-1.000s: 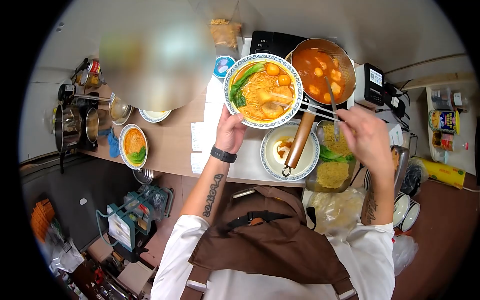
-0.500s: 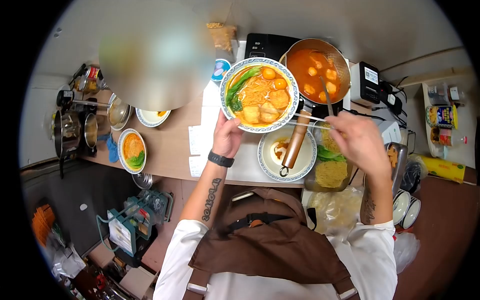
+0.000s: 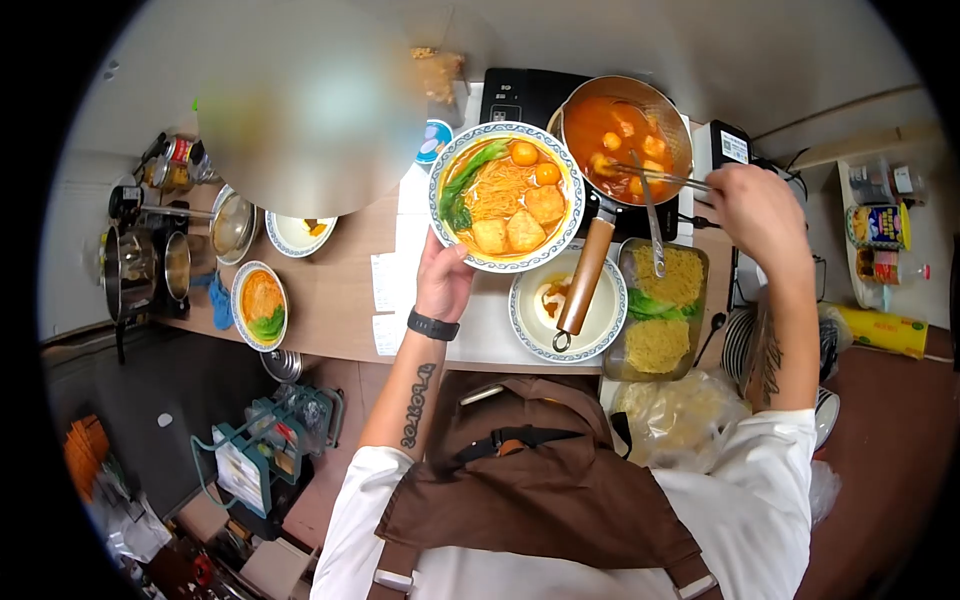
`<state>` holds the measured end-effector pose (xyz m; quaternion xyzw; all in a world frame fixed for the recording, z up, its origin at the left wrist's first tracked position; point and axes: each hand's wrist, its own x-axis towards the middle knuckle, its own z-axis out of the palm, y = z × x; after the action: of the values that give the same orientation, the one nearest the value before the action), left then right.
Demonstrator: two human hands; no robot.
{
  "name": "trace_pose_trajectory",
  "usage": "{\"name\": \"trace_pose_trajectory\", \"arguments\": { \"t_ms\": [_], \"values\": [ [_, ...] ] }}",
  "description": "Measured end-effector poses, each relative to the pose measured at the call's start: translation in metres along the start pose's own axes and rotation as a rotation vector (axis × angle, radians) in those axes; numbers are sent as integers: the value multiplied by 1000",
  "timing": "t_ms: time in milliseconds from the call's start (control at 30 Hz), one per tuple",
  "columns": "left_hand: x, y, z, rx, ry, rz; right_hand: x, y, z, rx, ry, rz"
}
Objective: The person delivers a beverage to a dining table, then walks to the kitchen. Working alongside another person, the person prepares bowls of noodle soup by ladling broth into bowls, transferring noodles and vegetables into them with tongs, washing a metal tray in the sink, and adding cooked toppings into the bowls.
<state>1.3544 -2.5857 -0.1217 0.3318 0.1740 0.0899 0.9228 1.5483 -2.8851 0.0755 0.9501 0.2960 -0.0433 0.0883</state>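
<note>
My left hand (image 3: pixel 443 277) is closed on the near rim of a noodle bowl (image 3: pixel 507 197) with greens, two round yellow balls and golden puffed pieces in orange broth. My right hand (image 3: pixel 757 215) grips metal chopsticks (image 3: pixel 665 177), whose tips are over the red soup in the pot (image 3: pixel 625 140). A ladle (image 3: pixel 649 220) leans in that pot. The pot's wooden handle (image 3: pixel 587 275) extends over a second bowl (image 3: pixel 526 327) holding a little sauce. To its right is a metal tray (image 3: pixel 623 370) with noodles and greens.
A filled noodle bowl (image 3: pixel 260 306), a strainer (image 3: pixel 235 226) and another bowl (image 3: pixel 300 236) are on the left of the counter. Stacked bowls (image 3: pixel 738 345) and a plastic bag (image 3: pixel 672 415) lie at right. A blurred patch covers the upper left.
My right hand has moved right and up, bringing the chopsticks from the held bowl to the pot. The held bowl has shifted slightly left and down with my left hand.
</note>
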Motion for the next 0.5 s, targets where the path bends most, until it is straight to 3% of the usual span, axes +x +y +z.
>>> {"name": "trace_pose_trajectory", "arguments": {
  "t_ms": [167,500],
  "values": [
    [-3,0,-3,-48,2,12,-30,-6,-36,182,208,-67],
    [-15,7,-5,-28,29,-31,-37,-111,-21,280,217,-366]
  ]
}}
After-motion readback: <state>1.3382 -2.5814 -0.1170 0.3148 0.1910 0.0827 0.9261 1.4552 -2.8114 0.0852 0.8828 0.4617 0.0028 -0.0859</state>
